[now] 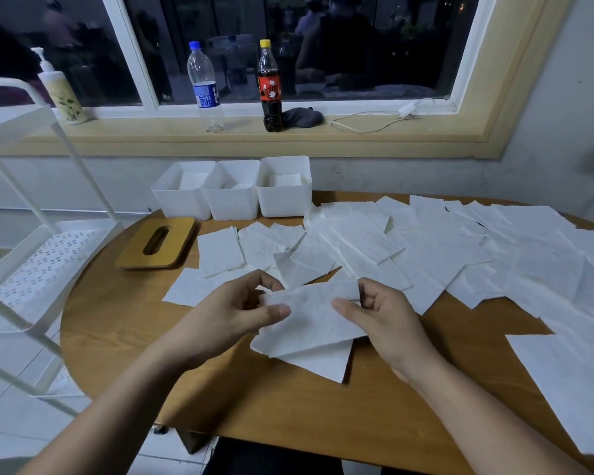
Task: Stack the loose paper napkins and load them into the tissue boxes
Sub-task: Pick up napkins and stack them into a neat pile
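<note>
Both my hands hold a small stack of white paper napkins (311, 323) above the near middle of the round wooden table (124, 323). My left hand (234, 313) pinches its left edge with thumb on top. My right hand (378, 313) pinches the right edge. One napkin corner hangs below the stack. Several loose napkins (443, 255) lie spread over the table's middle and right. Three white open tissue boxes (232, 190) stand in a row at the far edge, each with some white paper inside. A wooden slotted lid (156, 242) lies flat to their front left.
A white metal trolley (31, 255) stands left of the table. On the window sill behind stand a pump bottle (62, 94), a clear water bottle (204, 87), a cola bottle (271, 87), a dark cloth and a white charger cable (384, 120).
</note>
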A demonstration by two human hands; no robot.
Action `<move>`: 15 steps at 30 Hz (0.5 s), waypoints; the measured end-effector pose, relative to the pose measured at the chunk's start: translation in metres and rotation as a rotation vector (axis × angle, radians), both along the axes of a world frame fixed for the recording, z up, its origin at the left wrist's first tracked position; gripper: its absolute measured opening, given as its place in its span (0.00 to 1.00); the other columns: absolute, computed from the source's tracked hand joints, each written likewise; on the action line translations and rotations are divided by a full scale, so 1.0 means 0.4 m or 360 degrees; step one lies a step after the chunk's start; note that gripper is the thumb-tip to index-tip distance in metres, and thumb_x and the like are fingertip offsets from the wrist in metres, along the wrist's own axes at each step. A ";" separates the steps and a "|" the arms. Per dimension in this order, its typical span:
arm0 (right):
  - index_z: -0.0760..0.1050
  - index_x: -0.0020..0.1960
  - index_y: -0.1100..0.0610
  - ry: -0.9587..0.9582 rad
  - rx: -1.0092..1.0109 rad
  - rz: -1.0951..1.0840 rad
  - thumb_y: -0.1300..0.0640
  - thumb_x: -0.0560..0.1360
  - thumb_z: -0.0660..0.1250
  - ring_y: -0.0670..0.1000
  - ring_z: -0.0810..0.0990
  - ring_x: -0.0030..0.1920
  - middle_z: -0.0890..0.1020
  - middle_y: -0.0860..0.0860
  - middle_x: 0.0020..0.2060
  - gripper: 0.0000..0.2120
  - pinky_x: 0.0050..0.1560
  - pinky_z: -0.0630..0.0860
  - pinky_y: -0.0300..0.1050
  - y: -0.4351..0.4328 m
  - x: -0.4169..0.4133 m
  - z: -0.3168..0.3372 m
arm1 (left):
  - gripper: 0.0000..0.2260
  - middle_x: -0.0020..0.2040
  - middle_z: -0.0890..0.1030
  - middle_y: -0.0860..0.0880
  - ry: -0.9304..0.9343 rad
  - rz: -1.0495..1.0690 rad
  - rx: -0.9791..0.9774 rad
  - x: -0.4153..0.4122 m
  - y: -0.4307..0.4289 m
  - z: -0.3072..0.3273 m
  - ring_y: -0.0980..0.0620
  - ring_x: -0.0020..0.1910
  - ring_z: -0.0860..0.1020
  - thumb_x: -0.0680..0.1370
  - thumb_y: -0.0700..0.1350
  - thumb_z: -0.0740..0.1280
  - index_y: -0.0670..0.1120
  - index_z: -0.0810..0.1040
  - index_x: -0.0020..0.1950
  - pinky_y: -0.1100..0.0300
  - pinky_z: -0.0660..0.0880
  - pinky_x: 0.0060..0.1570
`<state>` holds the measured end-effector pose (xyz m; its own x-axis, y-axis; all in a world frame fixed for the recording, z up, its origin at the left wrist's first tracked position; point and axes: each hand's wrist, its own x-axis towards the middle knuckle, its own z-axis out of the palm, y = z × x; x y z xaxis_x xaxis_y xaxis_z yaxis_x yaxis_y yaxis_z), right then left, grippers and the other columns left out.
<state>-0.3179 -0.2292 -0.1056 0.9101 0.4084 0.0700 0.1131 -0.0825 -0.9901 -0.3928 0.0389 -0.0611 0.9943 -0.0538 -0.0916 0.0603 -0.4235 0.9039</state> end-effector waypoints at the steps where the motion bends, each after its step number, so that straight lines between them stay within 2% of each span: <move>1: 0.83 0.56 0.61 0.0057 0.0044 -0.0010 0.51 0.80 0.76 0.64 0.87 0.55 0.88 0.62 0.51 0.13 0.63 0.81 0.68 -0.003 0.002 0.004 | 0.12 0.44 0.84 0.46 0.0016 0.0036 -0.0031 0.003 0.004 -0.009 0.49 0.42 0.79 0.80 0.55 0.77 0.54 0.83 0.60 0.52 0.77 0.47; 2: 0.84 0.57 0.59 0.0114 0.0062 -0.0008 0.56 0.81 0.75 0.59 0.88 0.55 0.89 0.57 0.51 0.08 0.63 0.82 0.64 -0.004 0.002 0.009 | 0.10 0.44 0.84 0.46 0.0043 0.0109 -0.0069 0.006 0.006 -0.017 0.50 0.42 0.80 0.80 0.51 0.77 0.52 0.83 0.59 0.52 0.77 0.47; 4: 0.82 0.57 0.57 0.0163 0.0013 0.0023 0.59 0.80 0.75 0.55 0.89 0.54 0.90 0.54 0.50 0.07 0.62 0.83 0.62 -0.005 -0.002 0.014 | 0.07 0.43 0.85 0.49 0.0100 0.0304 -0.0155 0.012 0.007 -0.032 0.51 0.42 0.81 0.79 0.45 0.78 0.49 0.85 0.56 0.53 0.78 0.47; 6: 0.80 0.57 0.57 0.0168 -0.0077 0.0036 0.58 0.81 0.75 0.55 0.90 0.51 0.90 0.53 0.48 0.07 0.59 0.84 0.60 -0.004 -0.005 0.015 | 0.06 0.45 0.87 0.50 0.0181 0.0461 -0.0233 0.022 0.012 -0.044 0.49 0.45 0.83 0.78 0.44 0.79 0.46 0.86 0.52 0.52 0.79 0.48; 8: 0.80 0.55 0.57 0.0141 -0.0215 0.0043 0.58 0.81 0.74 0.55 0.89 0.44 0.90 0.52 0.45 0.05 0.50 0.83 0.58 -0.003 -0.007 0.017 | 0.06 0.47 0.88 0.50 0.0241 0.0545 -0.0233 0.033 0.016 -0.052 0.47 0.50 0.85 0.78 0.46 0.79 0.46 0.87 0.51 0.51 0.81 0.52; 11: 0.78 0.55 0.55 0.0118 -0.0402 0.0096 0.57 0.80 0.74 0.54 0.83 0.31 0.90 0.51 0.42 0.06 0.39 0.78 0.53 -0.004 -0.008 0.018 | 0.05 0.46 0.88 0.53 0.0245 0.0584 -0.0072 0.047 0.013 -0.063 0.50 0.51 0.85 0.77 0.48 0.80 0.49 0.88 0.50 0.51 0.82 0.52; 13: 0.74 0.57 0.51 0.0100 -0.0544 0.0131 0.55 0.79 0.75 0.53 0.80 0.28 0.89 0.50 0.40 0.11 0.35 0.75 0.49 -0.002 -0.008 0.020 | 0.05 0.45 0.88 0.54 0.0226 0.0570 0.0098 0.052 0.009 -0.066 0.52 0.48 0.85 0.77 0.50 0.80 0.51 0.88 0.49 0.56 0.82 0.43; 15: 0.71 0.59 0.48 0.0072 -0.0649 0.0143 0.55 0.78 0.75 0.50 0.79 0.26 0.87 0.53 0.36 0.15 0.31 0.73 0.45 0.002 -0.010 0.024 | 0.05 0.45 0.88 0.53 0.0221 0.0528 0.0249 0.056 0.008 -0.068 0.53 0.47 0.85 0.77 0.52 0.80 0.52 0.87 0.49 0.58 0.82 0.42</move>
<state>-0.3220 -0.2284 -0.0962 0.8680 0.4724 -0.1529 0.0952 -0.4605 -0.8825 -0.3704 0.0422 -0.0882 0.9328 0.2940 -0.2083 0.3346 -0.4922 0.8036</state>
